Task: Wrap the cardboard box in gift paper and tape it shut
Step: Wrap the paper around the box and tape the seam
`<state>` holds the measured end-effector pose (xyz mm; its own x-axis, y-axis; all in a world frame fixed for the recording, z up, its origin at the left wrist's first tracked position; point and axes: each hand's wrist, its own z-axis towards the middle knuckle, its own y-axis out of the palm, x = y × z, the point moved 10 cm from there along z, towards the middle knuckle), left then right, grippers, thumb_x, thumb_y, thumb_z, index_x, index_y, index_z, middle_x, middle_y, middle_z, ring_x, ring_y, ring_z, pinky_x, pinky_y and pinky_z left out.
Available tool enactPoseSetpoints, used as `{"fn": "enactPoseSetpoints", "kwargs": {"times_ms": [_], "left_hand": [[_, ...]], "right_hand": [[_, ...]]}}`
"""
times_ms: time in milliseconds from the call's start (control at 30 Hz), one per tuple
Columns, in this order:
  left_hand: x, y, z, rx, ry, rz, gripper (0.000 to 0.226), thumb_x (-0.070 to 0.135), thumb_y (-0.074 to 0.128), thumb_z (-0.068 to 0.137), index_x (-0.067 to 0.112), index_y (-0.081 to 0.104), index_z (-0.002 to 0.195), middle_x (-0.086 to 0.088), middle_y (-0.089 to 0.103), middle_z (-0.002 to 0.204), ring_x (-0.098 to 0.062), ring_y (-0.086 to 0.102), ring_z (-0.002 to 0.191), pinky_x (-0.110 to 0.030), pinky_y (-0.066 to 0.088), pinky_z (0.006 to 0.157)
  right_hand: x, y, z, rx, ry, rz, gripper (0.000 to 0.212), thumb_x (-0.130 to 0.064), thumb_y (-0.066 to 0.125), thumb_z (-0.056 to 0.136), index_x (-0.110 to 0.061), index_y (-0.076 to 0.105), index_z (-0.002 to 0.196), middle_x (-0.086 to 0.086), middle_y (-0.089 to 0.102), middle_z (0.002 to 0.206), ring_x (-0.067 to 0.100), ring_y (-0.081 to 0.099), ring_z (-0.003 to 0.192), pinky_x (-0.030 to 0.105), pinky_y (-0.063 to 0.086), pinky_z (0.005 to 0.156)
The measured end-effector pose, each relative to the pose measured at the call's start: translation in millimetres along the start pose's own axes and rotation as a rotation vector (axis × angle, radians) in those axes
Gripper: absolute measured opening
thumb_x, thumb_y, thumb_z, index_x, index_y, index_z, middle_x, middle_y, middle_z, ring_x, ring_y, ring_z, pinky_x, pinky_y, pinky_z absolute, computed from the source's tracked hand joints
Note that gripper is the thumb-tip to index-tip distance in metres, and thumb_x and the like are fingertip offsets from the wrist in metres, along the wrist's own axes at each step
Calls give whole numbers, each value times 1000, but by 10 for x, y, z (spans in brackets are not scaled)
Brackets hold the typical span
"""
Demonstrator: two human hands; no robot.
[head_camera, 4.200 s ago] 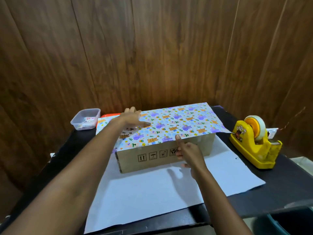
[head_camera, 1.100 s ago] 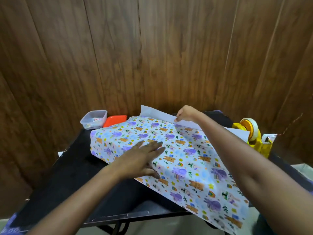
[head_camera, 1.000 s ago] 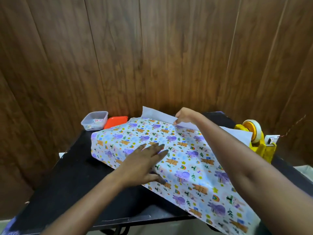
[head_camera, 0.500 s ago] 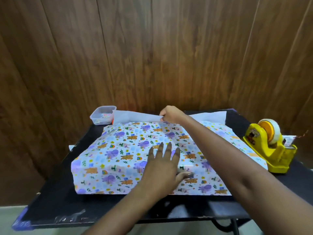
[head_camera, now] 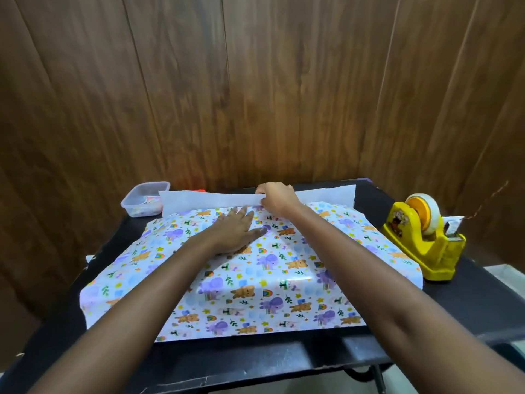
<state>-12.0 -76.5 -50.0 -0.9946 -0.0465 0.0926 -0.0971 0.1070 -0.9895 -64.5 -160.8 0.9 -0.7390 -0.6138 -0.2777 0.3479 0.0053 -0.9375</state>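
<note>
I am observing the left hand [head_camera: 235,231] lying flat on the gift paper [head_camera: 284,280], fingers straight and slightly apart, pressing the printed side down. Just beyond those fingertips the right hand [head_camera: 277,199] is pinching the paper's far edge, fingers curled on it, holding its white underside up. The paper is covering the cardboard box beneath the left palm; the box itself is hidden. A yellow tape dispenser [head_camera: 423,237] is standing well right of the right fingers on the table [head_camera: 255,362].
</note>
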Motion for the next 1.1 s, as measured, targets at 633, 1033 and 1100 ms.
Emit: {"fn": "enactPoseSetpoints", "kwargs": {"times_ms": [633,1033,1100], "left_hand": [[-2,54,23,-13,-17,-9,70,58,16,95,19,-2,151,0,-11,158,-17,-10,145,-41,-1,119],[-283,-118,362,-23,-34,20,67,53,24,97,14,14,150,-9,22,154,-28,21,141,-39,16,115],[-264,-118,374,-17,-26,42,65,53,23,97,15,16,149,-11,28,150,-30,27,136,-39,20,112]], "right_hand": [[1108,-13,-695,-106,703,114,87,-57,51,88,-7,14,150,17,18,155,34,21,141,47,21,113],[573,385,112,-429,255,-30,57,-50,25,100,-13,47,137,10,40,147,31,33,137,49,22,112],[512,442,245,-475,209,-65,49,-43,32,100,-10,54,128,10,54,129,30,51,117,37,39,98]]}}
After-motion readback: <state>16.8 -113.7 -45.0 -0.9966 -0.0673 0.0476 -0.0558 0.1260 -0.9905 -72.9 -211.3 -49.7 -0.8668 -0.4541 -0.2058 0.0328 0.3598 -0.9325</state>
